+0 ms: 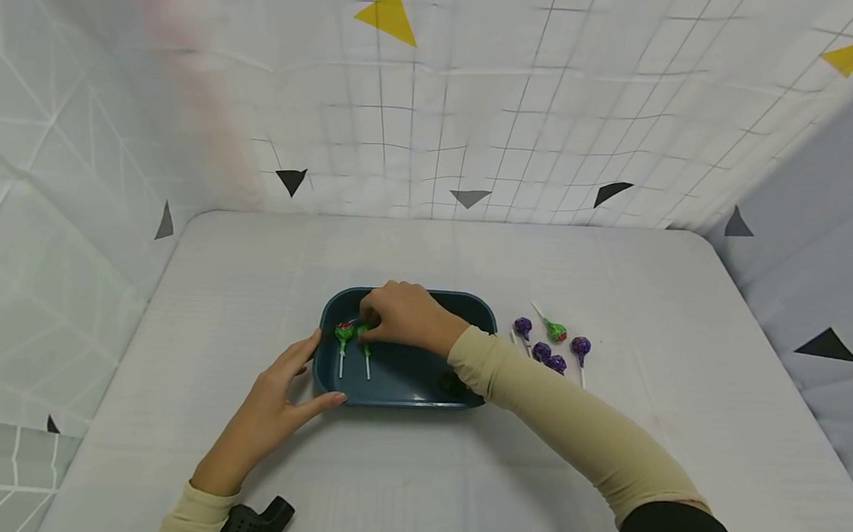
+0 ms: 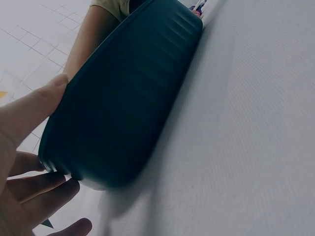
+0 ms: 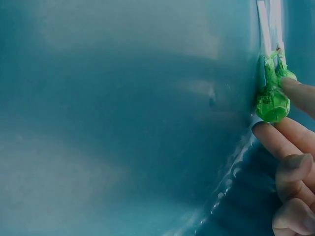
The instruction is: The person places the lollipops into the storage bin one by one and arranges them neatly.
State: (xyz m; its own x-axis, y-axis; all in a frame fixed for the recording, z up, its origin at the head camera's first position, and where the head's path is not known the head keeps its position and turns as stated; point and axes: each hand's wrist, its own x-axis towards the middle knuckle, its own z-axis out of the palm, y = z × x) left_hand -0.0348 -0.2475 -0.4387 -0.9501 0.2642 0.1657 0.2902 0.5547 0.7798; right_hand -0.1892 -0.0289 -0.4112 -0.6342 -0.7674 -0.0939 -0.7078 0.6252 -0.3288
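A dark teal tray stands on the table, two green-wrapped lollipops with white sticks lying in its left end. My right hand reaches into the tray. In the right wrist view its thumb and fingertip pinch the head of the nearer lollipop; the farther lollipop lies right beside it. My left hand is at the tray's left end, fingers spread, thumb touching the front rim and fingertips at the side wall. Part of the tray's right side is hidden by my right forearm.
Right of the tray lie several purple-wrapped lollipops and one green lollipop. A white cloth covers the table. White patterned sheets hang behind it and at both sides. A black device sits at my left wrist.
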